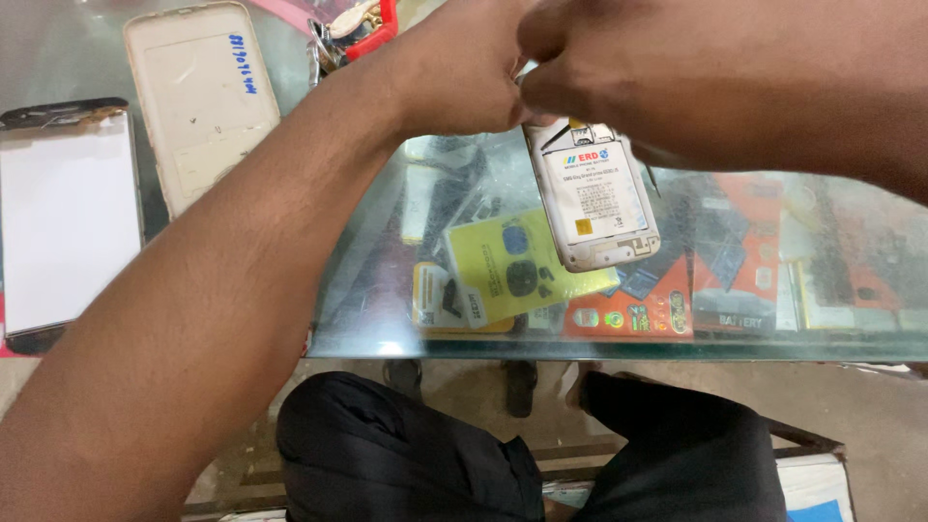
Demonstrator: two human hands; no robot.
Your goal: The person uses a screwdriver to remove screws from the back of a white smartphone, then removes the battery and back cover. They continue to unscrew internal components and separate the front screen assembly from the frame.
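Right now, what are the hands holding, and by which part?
Both the left hand and right hand grip the opened phone at its top end; its battery side faces up.

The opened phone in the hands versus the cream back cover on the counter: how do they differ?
The opened phone is held up by both hands, left hand and right hand, and tilted; the cream back cover lies flat on the glass counter. The phone carries a white battery; the cover is an empty shell with blue handwriting. Both are pale and show their insides.
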